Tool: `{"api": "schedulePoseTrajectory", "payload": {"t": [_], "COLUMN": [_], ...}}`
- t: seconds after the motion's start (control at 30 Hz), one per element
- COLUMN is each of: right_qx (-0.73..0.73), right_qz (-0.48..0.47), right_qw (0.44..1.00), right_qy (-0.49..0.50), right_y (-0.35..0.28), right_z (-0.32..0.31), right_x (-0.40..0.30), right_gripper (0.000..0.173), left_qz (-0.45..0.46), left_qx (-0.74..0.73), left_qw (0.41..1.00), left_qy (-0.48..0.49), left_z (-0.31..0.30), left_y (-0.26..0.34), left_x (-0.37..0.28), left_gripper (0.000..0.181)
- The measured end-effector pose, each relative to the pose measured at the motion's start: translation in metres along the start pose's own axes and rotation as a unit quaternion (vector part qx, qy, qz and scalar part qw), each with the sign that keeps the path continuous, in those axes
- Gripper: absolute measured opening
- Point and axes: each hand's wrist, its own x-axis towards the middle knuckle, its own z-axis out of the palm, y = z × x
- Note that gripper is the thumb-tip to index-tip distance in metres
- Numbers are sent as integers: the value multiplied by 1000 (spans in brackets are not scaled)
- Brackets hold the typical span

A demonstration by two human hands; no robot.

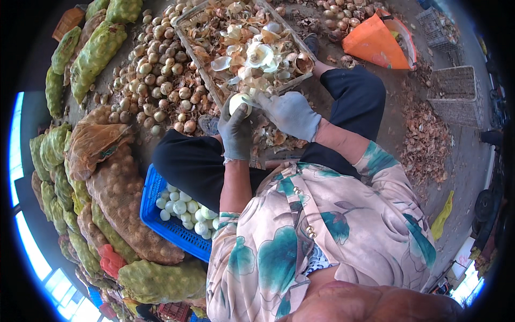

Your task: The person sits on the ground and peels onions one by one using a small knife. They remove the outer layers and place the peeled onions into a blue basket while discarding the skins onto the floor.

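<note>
My left hand [236, 135], in a grey-stained work glove, grips a peeled whitish onion [238, 105] with the thumb across its near side. To its right my right hand [290, 114], in a pale grey glove, has its fingers curled close to the onion. A thin, blurred, blade-like thing [253, 103] runs from those fingers to the onion's side; its handle is hidden in the glove. Just beyond both hands lies a shallow crate [204, 69] heaped with onion skins [237, 44], pale outer layers on top.
Unpeeled onions [161, 68] are piled left of the crate. A blue plastic basket [177, 243] of peeled onions [185, 207] stands by my left hip. Full mesh sacks [124, 201] line the left side. On the right are an orange bag [372, 42], a plastic crate [454, 84] and scattered skins [424, 141].
</note>
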Motion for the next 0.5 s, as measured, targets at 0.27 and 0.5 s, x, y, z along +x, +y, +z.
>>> {"api": "schedulePoseTrajectory", "payload": {"t": [0.27, 0.5], "right_qx": [-14, 79], "right_qz": [4, 97], "right_qw": [1000, 992], "right_qy": [6, -14], "right_y": [3, 4], "right_z": [11, 25], "right_x": [-4, -7], "right_gripper": [48, 45], "left_qz": [-6, 7], "left_qx": [14, 45], "left_qw": [1000, 998], "left_qy": [25, 36], "left_z": [-1, -1], "left_y": [-5, -12], "left_x": [3, 13], "left_gripper": [54, 51]}}
